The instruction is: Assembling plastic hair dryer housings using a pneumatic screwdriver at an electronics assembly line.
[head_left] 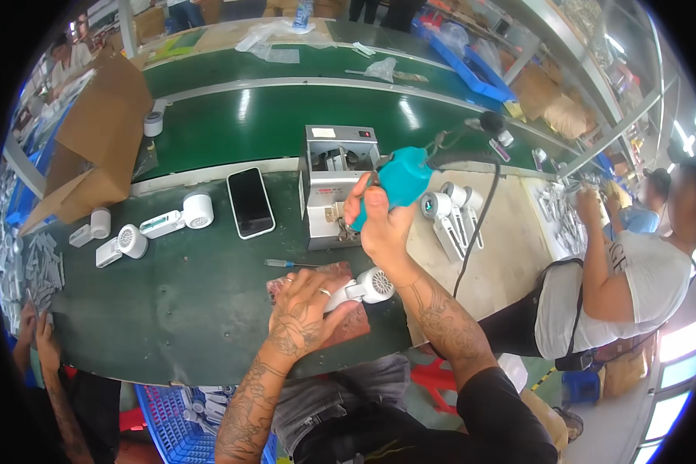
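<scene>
My right hand [383,224] is wrapped round a teal electric screwdriver [404,179], raised at the front of a grey metal box-shaped machine [340,185]. The tool's tip is hidden behind my fingers and the machine. With my left hand [300,309] I hold a small white handheld fan [356,292] down on a reddish pad [353,328]. Its round grilled head points right, past my thumb; my fingers cover part of its handle. A small screwdriver with a blue handle [279,263] lies just beyond the pad.
Several white fans [197,210] lie left of a phone [250,203]; more fans [456,213] stand right of the machine. A black cable [481,224] hangs from the teal tool. A cardboard box [100,131] sits far left, a blue basket [166,425] below the table edge. Co-workers [619,286] sit either side.
</scene>
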`<state>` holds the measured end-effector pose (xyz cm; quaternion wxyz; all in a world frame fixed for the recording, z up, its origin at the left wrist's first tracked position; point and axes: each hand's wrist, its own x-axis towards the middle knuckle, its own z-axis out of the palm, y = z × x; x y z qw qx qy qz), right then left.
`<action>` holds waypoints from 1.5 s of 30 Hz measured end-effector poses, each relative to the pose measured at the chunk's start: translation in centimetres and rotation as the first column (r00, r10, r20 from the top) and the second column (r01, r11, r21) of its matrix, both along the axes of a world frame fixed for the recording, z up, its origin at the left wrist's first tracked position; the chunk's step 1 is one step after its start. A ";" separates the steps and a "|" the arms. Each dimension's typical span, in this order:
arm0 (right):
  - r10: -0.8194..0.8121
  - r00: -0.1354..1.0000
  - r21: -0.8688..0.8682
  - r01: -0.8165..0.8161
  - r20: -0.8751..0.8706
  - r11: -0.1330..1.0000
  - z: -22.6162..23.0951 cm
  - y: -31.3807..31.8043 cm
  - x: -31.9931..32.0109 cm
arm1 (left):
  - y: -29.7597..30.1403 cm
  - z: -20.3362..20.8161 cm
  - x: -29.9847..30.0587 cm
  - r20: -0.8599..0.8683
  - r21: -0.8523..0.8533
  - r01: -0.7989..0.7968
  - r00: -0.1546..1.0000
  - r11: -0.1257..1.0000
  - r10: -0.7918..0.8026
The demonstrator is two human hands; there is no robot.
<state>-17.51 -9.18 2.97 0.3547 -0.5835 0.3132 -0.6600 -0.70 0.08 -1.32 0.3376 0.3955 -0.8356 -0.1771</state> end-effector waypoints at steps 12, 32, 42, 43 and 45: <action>0.095 0.989 0.181 -0.114 0.114 0.977 1.0 6.0 -0.1 | -0.2 0.4 0.0 -0.020 0.036 -0.028 0.999 0.999 0.029; 0.057 0.998 0.219 -0.060 0.018 0.974 0.3 5.6 -0.3 | 0.1 0.7 0.1 0.068 0.070 -0.016 0.998 0.997 0.011; 0.007 0.999 -0.076 -0.010 -0.036 0.997 0.2 -0.3 0.3 | 0.1 1.0 0.1 -0.019 0.091 0.012 1.000 0.996 -0.010; -0.002 0.999 -0.065 0.000 -0.044 0.998 0.1 -0.3 0.0 | 0.0 1.0 0.0 -0.019 0.091 0.010 1.000 0.996 -0.008; -0.025 0.998 -0.047 0.022 -0.053 0.999 0.3 0.2 0.1 | 0.0 0.8 0.0 -0.010 0.065 0.005 1.000 0.998 -0.005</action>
